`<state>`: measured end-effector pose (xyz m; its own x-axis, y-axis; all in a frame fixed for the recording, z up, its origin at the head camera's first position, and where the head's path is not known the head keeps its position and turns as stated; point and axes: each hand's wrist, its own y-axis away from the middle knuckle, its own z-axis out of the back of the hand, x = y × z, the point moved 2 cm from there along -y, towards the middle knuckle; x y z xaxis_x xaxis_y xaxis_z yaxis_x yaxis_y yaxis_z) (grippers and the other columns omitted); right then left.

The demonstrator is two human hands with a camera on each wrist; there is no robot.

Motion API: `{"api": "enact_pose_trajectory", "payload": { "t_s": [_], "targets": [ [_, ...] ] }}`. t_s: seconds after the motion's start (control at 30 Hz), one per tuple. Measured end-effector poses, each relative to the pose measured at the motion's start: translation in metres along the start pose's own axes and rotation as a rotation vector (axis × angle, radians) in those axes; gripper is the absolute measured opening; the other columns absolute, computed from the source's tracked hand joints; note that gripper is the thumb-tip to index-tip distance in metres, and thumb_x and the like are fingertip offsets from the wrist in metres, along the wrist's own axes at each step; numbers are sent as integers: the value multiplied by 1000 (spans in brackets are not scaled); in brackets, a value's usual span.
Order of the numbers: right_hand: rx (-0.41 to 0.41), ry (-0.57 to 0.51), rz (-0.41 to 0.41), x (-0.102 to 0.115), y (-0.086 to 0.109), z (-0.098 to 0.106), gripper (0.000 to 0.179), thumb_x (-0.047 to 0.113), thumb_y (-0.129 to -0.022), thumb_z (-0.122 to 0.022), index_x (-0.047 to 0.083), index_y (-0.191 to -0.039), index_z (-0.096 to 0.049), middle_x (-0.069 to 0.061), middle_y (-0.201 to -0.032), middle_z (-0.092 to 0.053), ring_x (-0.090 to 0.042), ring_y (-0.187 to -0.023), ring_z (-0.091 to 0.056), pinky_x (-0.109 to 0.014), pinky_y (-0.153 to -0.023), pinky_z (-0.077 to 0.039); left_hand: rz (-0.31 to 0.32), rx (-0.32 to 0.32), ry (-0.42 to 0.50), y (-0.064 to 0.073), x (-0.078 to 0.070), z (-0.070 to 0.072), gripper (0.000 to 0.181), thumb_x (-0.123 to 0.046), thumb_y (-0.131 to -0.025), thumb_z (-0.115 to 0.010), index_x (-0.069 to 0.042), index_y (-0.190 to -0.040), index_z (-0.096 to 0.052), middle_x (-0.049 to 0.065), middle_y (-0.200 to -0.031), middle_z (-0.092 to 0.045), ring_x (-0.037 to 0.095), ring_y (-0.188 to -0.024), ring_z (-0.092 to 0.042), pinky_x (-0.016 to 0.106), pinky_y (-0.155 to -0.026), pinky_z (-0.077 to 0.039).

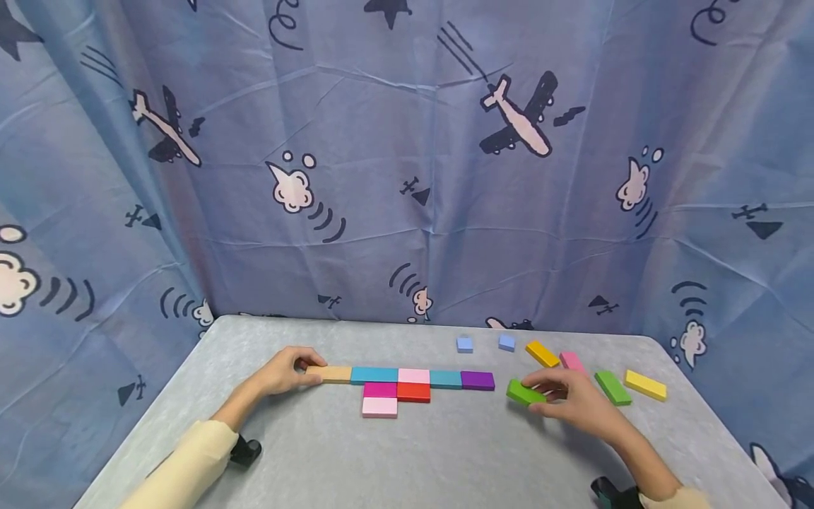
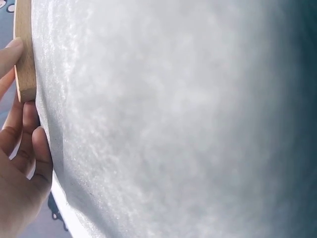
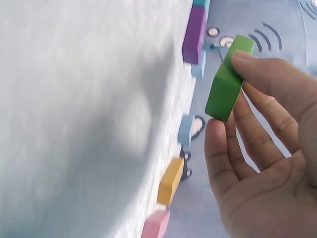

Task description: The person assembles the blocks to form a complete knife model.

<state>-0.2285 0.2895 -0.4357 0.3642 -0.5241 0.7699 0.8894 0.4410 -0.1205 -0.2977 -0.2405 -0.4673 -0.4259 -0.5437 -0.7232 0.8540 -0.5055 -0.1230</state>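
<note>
My left hand [image 1: 289, 371] pinches the left end of a tan wooden block [image 1: 335, 375], thumb on its near side. That block lies at the left of a straight row with a long teal block [image 1: 374, 375], a pale pink block [image 1: 413, 376], a shorter teal block [image 1: 445, 379] and a purple block [image 1: 478, 381]. Against the row's near side sit a magenta block [image 1: 379, 389] and a red block [image 1: 413, 393], with another pale pink block [image 1: 379, 408] below the magenta one. Right of the purple block, my right hand [image 1: 575, 399] holds a green block [image 3: 229, 79] above the table, between thumb and fingers.
Loose blocks lie at the right: two small light blue ones, the nearer to the row here [image 1: 465, 345], an orange-yellow block [image 1: 543, 354], a pink block [image 1: 572, 362], a second green block [image 1: 613, 388] and a yellow block [image 1: 645, 385]. A patterned curtain [image 1: 381, 283] hangs behind the grey table [image 1: 445, 459].
</note>
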Motion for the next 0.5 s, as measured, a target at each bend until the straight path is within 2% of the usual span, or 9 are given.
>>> {"api": "enact_pose_trajectory", "payload": {
  "t_s": [0.27, 0.5],
  "targets": [
    [74, -21, 42, 11, -17, -24, 33, 9, -87, -82, 1, -117, -71, -11, -114, -69, -27, -99, -66, -35, -82, -56, 6, -10, 7, 1, 0, 0, 20, -8, -87, -82, -2, -105, -75, 6, -101, -71, 25, -91, -62, 39, -82, -51],
    [96, -8, 48, 20, -29, -41, 31, 11, -87, -83, 4, -115, -73, -7, -112, -70, -25, -98, -65, -37, -83, -56, 22, -7, -11, 1, 2, 0, 19, -10, -88, -81, -5, -105, -76, 2, -101, -71, 20, -91, -62, 36, -82, -50]
  ]
}}
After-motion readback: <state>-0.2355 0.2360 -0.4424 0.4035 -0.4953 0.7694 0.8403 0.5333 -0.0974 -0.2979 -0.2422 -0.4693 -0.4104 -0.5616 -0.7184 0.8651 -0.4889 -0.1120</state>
